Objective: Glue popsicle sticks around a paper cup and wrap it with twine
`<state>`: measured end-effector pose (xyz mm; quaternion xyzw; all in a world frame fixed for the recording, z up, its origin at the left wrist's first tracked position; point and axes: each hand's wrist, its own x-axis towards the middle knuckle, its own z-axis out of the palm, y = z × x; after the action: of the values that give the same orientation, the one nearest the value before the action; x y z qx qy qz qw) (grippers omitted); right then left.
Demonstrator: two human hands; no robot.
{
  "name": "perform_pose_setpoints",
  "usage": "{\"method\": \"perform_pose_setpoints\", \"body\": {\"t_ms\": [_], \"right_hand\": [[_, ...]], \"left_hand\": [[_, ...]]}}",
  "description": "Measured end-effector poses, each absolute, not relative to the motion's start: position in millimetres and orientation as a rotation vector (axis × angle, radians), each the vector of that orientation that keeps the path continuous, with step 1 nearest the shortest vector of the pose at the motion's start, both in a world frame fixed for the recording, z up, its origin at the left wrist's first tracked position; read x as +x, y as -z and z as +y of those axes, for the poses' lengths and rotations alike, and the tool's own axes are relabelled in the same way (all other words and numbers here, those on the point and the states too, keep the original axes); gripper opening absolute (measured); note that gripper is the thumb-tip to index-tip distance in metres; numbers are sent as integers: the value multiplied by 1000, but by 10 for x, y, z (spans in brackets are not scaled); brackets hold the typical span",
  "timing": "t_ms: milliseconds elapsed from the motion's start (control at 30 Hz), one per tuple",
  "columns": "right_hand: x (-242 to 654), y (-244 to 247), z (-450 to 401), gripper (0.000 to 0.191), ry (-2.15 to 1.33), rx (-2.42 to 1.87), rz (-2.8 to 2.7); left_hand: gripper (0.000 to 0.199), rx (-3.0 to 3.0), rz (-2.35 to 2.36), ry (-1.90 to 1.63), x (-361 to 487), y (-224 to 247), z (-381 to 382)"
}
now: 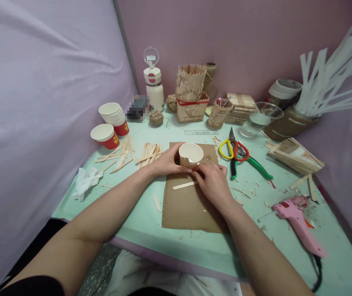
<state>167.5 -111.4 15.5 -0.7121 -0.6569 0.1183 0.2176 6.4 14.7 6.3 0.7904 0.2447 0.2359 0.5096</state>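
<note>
A paper cup [191,152] with a white inside stands over a brown cardboard sheet [182,209], its mouth up. My left hand [171,161] is wrapped round its left side, thumb along the front. My right hand [211,179] is at the cup's lower front right, fingertips pinched together close to the left thumb. What those fingertips grip is hidden. Below them a pale craft stick [184,186] lies on the cardboard, its right end running up to my right hand.
Loose craft sticks [149,154] and stacked red-and-white cups [112,115] lie left. To the right are yellow-and-red-handled scissors [239,151], green-handled pliers [259,167] and a pink glue gun [299,224]. A clear cup of water [256,121] and stick-covered holders [193,107] stand behind.
</note>
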Motion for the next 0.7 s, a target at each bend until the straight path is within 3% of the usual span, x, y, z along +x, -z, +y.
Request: {"method": "perform_pose_setpoints", "body": {"t_ms": [400,700], "right_hand": [[1700,-169,-1125,11,-352,-2016,-1815],[1746,-182,-1113,5,-384,-2034,-1808]], "left_hand": [[105,1826,591,-558,45,-118,124],[77,1777,544,-576,70,-67,169]]}}
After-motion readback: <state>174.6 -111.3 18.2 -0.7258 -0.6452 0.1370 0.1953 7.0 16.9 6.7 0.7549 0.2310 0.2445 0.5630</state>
